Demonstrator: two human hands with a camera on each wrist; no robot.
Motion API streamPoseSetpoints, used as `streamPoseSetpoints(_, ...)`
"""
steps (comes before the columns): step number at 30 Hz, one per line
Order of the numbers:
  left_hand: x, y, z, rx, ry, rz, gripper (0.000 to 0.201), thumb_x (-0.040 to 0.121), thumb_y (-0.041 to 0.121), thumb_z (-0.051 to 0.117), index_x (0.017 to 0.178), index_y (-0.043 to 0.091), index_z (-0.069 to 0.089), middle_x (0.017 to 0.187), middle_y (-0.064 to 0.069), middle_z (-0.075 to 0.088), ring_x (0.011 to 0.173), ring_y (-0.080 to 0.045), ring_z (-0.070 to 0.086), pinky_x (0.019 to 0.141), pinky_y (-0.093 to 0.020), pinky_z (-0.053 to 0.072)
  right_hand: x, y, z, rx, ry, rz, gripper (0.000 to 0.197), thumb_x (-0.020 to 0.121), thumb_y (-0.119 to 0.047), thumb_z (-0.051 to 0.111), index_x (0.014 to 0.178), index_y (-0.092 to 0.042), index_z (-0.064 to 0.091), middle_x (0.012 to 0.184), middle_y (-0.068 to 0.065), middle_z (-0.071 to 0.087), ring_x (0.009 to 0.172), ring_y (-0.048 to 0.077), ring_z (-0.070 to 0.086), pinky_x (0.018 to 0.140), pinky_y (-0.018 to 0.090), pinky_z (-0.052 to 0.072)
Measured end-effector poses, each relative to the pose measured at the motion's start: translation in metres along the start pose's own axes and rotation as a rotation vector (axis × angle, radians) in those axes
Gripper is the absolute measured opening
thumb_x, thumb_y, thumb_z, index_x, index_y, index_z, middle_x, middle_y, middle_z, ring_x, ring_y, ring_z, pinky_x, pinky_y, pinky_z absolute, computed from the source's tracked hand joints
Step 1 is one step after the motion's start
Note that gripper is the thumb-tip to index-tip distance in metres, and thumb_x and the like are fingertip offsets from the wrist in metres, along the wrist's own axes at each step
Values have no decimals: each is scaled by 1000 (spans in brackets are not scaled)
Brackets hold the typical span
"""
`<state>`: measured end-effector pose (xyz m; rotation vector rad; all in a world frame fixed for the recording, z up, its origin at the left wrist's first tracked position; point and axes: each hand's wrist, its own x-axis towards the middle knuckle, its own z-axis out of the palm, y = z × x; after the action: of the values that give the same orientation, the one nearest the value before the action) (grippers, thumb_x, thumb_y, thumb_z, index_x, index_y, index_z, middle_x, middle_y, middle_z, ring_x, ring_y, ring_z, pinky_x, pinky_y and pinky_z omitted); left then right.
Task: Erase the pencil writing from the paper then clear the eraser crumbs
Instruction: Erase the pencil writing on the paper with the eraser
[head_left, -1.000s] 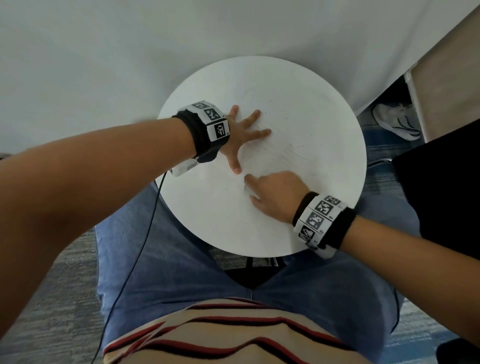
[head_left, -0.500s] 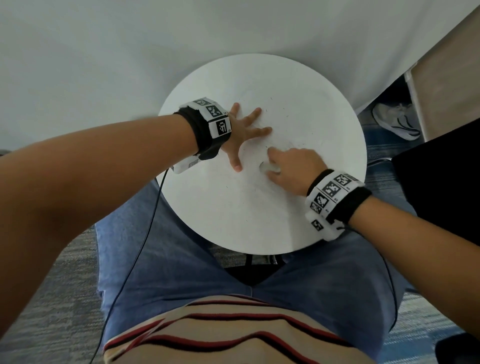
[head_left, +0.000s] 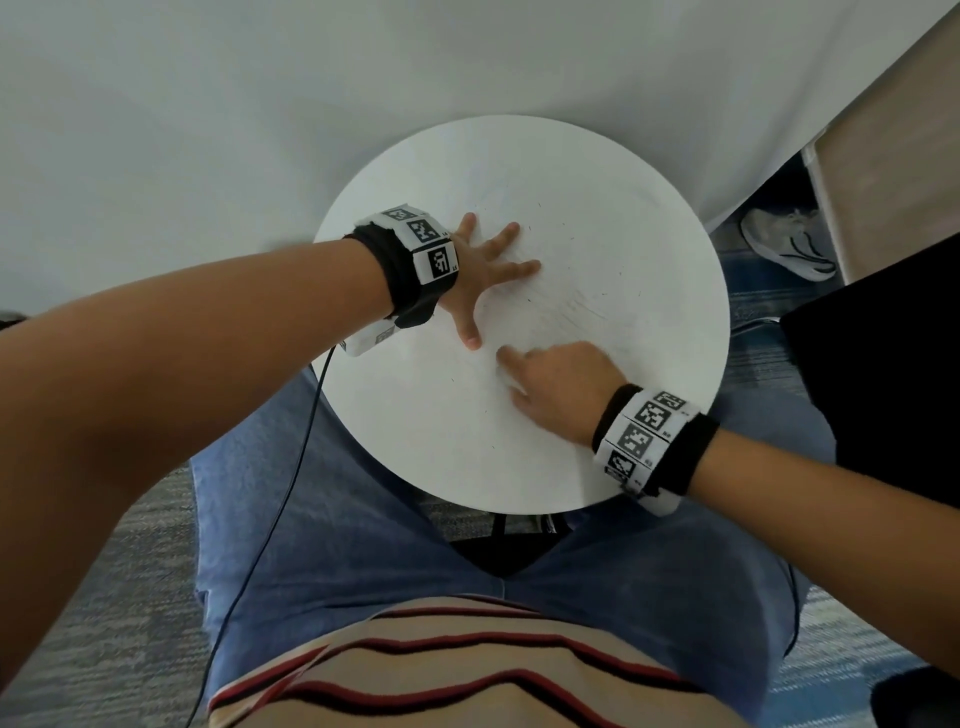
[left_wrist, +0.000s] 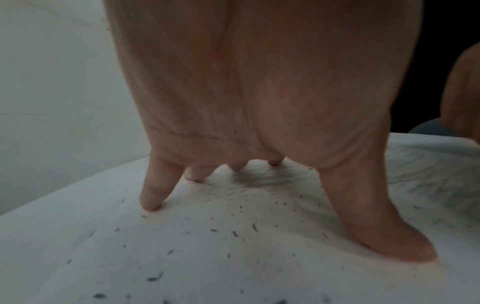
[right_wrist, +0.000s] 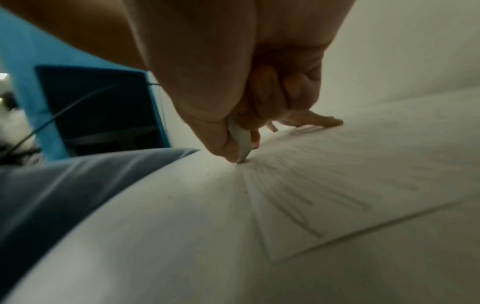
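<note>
A white sheet of paper (head_left: 587, 270) with faint grey pencil strokes (head_left: 582, 312) lies on the round white table (head_left: 415, 441). My left hand (head_left: 483, 270) presses flat on the paper's left part with fingers spread; in the left wrist view its fingertips (left_wrist: 150, 202) touch the sheet among dark eraser crumbs (left_wrist: 233, 232). My right hand (head_left: 550, 384) sits nearer me and pinches a small white eraser (right_wrist: 240, 142), whose tip touches the paper (right_wrist: 337, 185) near its corner. In the head view the eraser is hidden under the fingers.
The table stands against a white wall (head_left: 208, 130). My jeans-clad legs (head_left: 363, 545) are under its near edge, and a thin black cable (head_left: 270, 519) hangs from the left wrist. A shoe (head_left: 789, 244) and a dark object (head_left: 883, 374) lie on the right.
My right hand with the eraser went up and right across the paper half a second ago and has now come back down toward me. The left hand has stayed pressed in place.
</note>
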<state>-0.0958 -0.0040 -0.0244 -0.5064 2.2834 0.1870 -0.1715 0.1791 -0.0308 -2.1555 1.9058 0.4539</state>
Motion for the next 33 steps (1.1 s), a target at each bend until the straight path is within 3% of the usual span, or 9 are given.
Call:
streamPoseSetpoints(2,-1,0,1,9,2,4,129,75,59,81,154,49,-21,163,4,-35,148,-52,-19,111,-75,18,2,7,-1,77,-56,-24,29,99,-38,38,122,-19,37,78,-1,55,65,24,53,56,31,41)
streamPoseSetpoints(6,-3,2,-2,1,5,-10,128,77,57,81,155,47,-20,163,2,-34,148,-53,-18,113,-72,17,16,43,-5,52,72,211,27,99,-38,38,117,-18,40,90,5,64,65,26,52,56,32,41)
streamPoseSetpoints(9,-1,-1,-1,-6,-1,-4,129,75,57,82,154,49,-21,162,4,-35,148,-52,-20,112,-74,17,3,9,5,-39,63,59,24,100,-27,37,121,-16,40,86,2,65,63,27,59,50,30,37)
streamPoseSetpoints(11,1,-2,1,-5,-4,2,130,75,58,82,153,51,-22,162,5,-36,148,-51,-21,111,-75,18,-5,-1,8,15,-5,-56,27,100,-33,36,122,-18,38,83,-1,62,64,24,58,52,30,41)
streamPoseSetpoints(16,-1,-1,-1,-20,-11,-4,129,75,56,82,154,49,-21,162,3,-36,148,-52,-21,111,-75,16,10,42,-1,66,71,205,26,100,-37,37,118,-19,39,89,5,65,63,26,53,55,31,42)
streamPoseSetpoints(21,0,-2,0,3,-1,11,129,75,59,81,154,50,-21,162,4,-36,148,-51,-20,111,-74,18,-7,2,3,29,-19,-71,24,100,-33,38,120,-19,40,83,0,60,64,24,56,52,29,37)
streamPoseSetpoints(28,-7,-12,3,1,7,-13,129,72,59,82,155,50,-16,164,4,-32,151,-48,-15,114,-74,20,-6,44,1,357,58,147,32,95,-49,49,116,-25,44,83,-1,59,74,24,57,65,34,44)
streamPoseSetpoints(30,-5,-11,8,-14,31,-21,129,70,65,81,156,50,-13,164,4,-31,151,-50,-12,114,-73,22,-4,38,5,376,41,116,32,94,-50,50,115,-26,49,83,-2,58,78,24,59,65,33,41)
streamPoseSetpoints(33,-5,-5,13,-21,52,-45,132,66,68,82,158,46,-11,165,2,-29,149,-54,-10,112,-72,28,11,38,2,419,72,78,31,95,-45,52,117,-24,58,101,-1,63,90,24,60,74,34,45)
